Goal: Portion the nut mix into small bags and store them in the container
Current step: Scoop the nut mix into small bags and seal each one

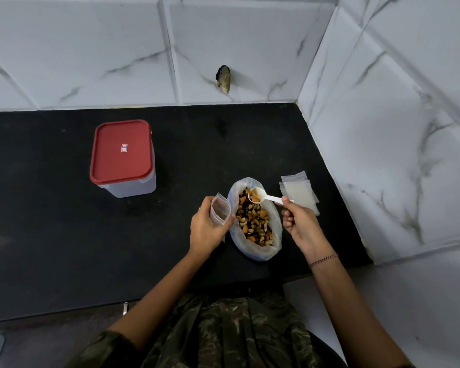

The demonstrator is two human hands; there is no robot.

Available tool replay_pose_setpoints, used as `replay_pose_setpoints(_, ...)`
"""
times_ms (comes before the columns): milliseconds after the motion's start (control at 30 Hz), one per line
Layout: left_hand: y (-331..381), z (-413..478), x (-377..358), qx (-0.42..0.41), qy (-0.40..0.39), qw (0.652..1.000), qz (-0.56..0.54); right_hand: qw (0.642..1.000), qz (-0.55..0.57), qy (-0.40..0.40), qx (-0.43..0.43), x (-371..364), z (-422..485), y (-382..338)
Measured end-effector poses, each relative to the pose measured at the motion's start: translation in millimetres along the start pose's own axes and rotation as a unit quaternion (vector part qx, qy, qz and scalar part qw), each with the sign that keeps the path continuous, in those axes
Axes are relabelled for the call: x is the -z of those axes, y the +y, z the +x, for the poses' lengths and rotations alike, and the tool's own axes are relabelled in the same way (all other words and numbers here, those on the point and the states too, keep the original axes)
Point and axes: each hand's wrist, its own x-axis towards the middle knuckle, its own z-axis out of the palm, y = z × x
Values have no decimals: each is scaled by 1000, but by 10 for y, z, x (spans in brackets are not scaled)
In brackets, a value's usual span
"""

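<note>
At the left of centre, on the black bench (51, 208), stands the container (124, 166), its clear body capped by a red lid (121, 151) that is shut. Lower, near the middle of the frame, the left hand (207, 229) grips a small bag (220, 209) upright between thumb and fingers, its mouth open toward the top (a few bits seem to lie inside, though it is hard to be sure). Just right of it, touching the thumb, lies the large plastic bag (275, 227), opened wide, full of nut mix (254, 221). Above its upper end hovers a white scoop (258, 196) loaded with nuts, its handle pinched by the right hand (300, 224), whose wrist wears a thin bracelet (324, 258). Farther right, near the marble-patterned wall (383, 155), a loose stack of empty small bags (299, 191) rests flat on the bench.
</note>
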Motion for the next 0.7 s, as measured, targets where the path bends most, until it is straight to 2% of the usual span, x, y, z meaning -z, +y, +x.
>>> replay_pose_setpoints(200,84,106,10,-25,-12,999,20,997,-36,-51,39,-280,-272,-73)
replay_pose_setpoints(400,128,173,50,-31,-14,999,22,968,-193,-31,160,-467,-408,19)
replay_pose_setpoints(500,116,174,68,-28,-8,999,24,911,-308,-14,274,-514,-469,53)
replay_pose_setpoints(700,198,134,92,-6,1,1000,-3,731,-436,-35,523,-548,-517,247)
